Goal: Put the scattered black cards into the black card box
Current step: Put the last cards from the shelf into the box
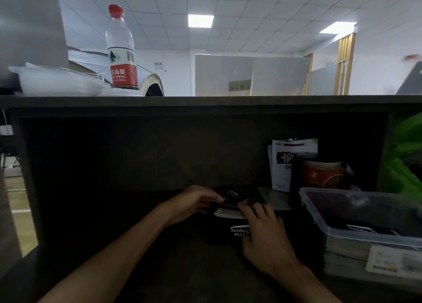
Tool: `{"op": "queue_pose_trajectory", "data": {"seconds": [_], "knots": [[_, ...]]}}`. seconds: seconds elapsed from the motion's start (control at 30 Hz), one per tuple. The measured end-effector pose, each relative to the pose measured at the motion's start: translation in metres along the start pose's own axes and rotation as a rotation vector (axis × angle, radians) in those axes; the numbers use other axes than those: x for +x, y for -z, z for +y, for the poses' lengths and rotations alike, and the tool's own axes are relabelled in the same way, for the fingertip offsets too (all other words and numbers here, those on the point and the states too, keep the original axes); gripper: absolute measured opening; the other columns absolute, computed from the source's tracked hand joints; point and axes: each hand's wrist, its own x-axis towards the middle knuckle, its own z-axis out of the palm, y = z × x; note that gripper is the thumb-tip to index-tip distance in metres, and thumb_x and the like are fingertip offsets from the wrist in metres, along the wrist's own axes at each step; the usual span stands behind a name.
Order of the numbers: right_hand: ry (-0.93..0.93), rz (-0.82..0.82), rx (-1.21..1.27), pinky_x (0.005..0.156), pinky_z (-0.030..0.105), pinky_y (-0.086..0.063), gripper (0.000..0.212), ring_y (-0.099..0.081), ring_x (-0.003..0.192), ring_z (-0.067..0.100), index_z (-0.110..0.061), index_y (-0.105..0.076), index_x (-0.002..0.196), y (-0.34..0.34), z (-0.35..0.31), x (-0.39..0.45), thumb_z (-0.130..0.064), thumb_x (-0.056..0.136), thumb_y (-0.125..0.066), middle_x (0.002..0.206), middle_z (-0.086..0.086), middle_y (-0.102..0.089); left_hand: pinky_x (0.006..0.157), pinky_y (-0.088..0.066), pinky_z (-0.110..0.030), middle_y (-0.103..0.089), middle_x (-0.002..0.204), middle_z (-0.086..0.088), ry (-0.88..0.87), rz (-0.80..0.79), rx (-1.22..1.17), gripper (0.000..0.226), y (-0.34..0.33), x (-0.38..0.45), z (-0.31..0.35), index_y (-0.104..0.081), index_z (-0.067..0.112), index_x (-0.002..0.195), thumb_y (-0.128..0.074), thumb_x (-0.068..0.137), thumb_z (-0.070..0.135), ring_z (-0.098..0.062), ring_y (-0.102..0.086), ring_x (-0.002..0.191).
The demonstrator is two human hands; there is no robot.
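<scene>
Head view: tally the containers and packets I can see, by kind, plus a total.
Water bottle: 1
Clear plastic bin: 1
White snack pouch: 1
Red paper cup: 1
Green bag: 1
Total: 5

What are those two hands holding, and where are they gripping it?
A stack of black cards. The left hand grips its left end, and the right hand holds its right end, fingers on top.

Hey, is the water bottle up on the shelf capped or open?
Capped. The water bottle stands upright on the shelf top with its red cap on.
</scene>
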Motion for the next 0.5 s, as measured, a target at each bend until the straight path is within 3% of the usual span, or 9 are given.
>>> {"op": "queue_pose_trajectory", "data": {"seconds": [0.03,0.1,0.17,0.23,0.5], "knots": [[0.001,0.000,0.004,0.112,0.043,-0.031,0.075,-0.019,0.137,0.015,-0.038,-0.019,0.150,0.000,0.000,0.000,-0.031,0.085,-0.055,0.145,-0.011,-0.028,0.077,-0.047,-0.026,-0.072,0.102,-0.004,0.015,0.081,0.056,0.019,0.002,0.009,-0.004,-0.076,0.017,0.097,-0.058,0.094,0.023,-0.018,-0.067,0.095],[0.015,0.001,0.006,0.110,0.043,-0.033,0.071,-0.021,0.134,0.014,-0.040,-0.023,0.148,0.001,0.001,0.000,-0.031,0.085,-0.054,0.143,-0.012,-0.029,0.083,-0.046,-0.021,-0.066,0.109,-0.005,0.035,0.262,0.416,0.028,0.011,0.028,-0.014,-0.068,0.014,0.114,-0.066,0.090,0.028,-0.022,-0.063,0.108],[0.033,0.002,0.011,0.109,0.042,-0.034,0.067,-0.023,0.133,0.013,-0.041,-0.027,0.146,0.001,0.001,-0.001,-0.030,0.086,-0.054,0.140,-0.012,-0.031,0.101,-0.040,-0.022,-0.055,0.134,-0.005,0.125,0.243,0.807,0.060,0.019,0.040,-0.024,-0.054,0.021,0.135,-0.073,0.083,0.043,-0.023,-0.050,0.127],[0.046,-0.006,0.016,0.110,0.042,-0.034,0.066,-0.022,0.133,0.013,-0.042,-0.028,0.146,0.002,0.002,-0.001,-0.030,0.086,-0.054,0.140,-0.013,-0.031,0.111,-0.033,-0.027,-0.042,0.149,-0.005,0.207,0.177,1.005,0.068,0.021,0.045,-0.027,-0.048,0.026,0.140,-0.070,0.081,0.052,-0.025,-0.040,0.136],[0.050,-0.007,0.019,0.111,0.040,-0.032,0.067,-0.021,0.134,0.011,-0.043,-0.027,0.147,0.004,0.000,-0.002,-0.032,0.087,-0.053,0.141,-0.015,-0.030,0.088,-0.050,-0.023,-0.066,0.120,-0.005,0.249,0.181,0.874,0.036,0.017,0.054,-0.027,-0.070,0.013,0.111,-0.074,0.082,0.033,-0.018,-0.062,0.109]]}}
